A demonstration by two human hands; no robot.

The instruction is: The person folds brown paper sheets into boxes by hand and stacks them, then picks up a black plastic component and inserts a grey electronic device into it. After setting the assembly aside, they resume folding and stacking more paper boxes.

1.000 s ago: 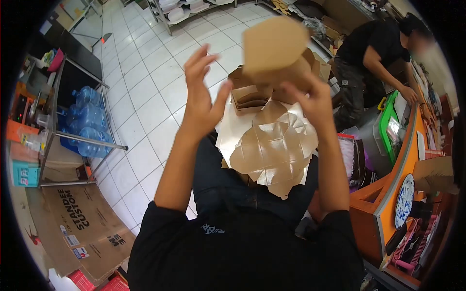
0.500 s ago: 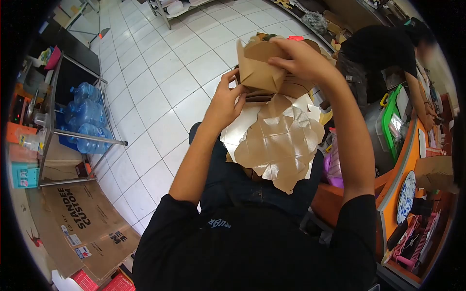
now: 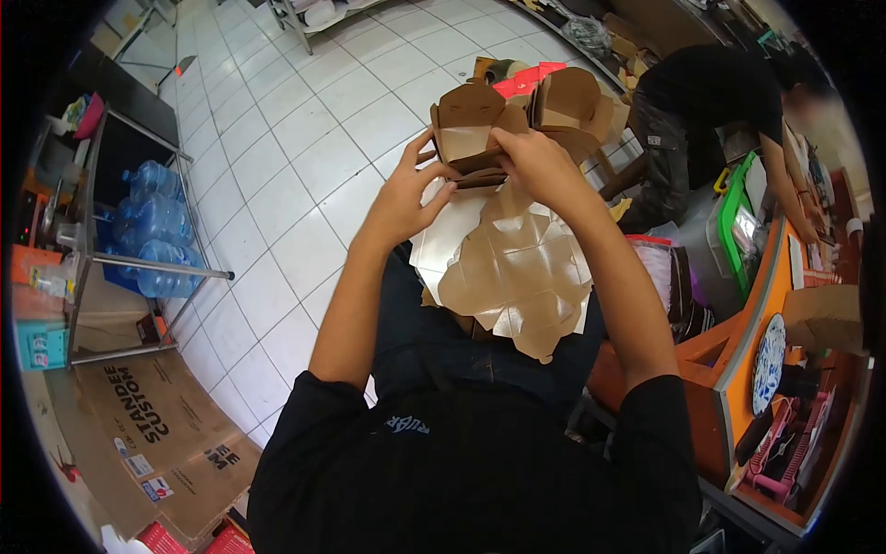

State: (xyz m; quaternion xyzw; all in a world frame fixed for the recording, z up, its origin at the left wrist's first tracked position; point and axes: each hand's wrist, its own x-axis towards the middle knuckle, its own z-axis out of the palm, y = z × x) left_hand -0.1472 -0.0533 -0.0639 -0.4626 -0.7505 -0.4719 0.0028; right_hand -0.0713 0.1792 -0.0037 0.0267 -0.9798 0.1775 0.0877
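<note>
An open brown paper food box [image 3: 464, 125] sits on top of a nested stack just beyond my knees. My left hand [image 3: 406, 198] is at the left side of the stack, its fingers curled against the edge and its thumb in front. At the near right corner of the top box, my right hand [image 3: 540, 166] grips the cardboard, with its fingertips partly hidden. Flat, creased box blanks [image 3: 517, 268] with a shiny face lie on my lap, over a whitish sheet [image 3: 434, 245]. A second stack of folded boxes [image 3: 570, 102] stands right of the first.
Red packaging [image 3: 531, 81] lies behind the stacks. To the left, a metal rack [image 3: 175, 268] holds blue water bottles [image 3: 161, 222]. Another person [image 3: 711, 102] bends over at the right, near a green-lidded bin [image 3: 738, 222] and an orange desk [image 3: 734, 369]. Printed cardboard [image 3: 161, 434] lies lower left.
The box that my right hand held up and tilted now rests on the left stack, its opening showing. My right hand has moved down and left to its near edge. My left hand stays beside the stack.
</note>
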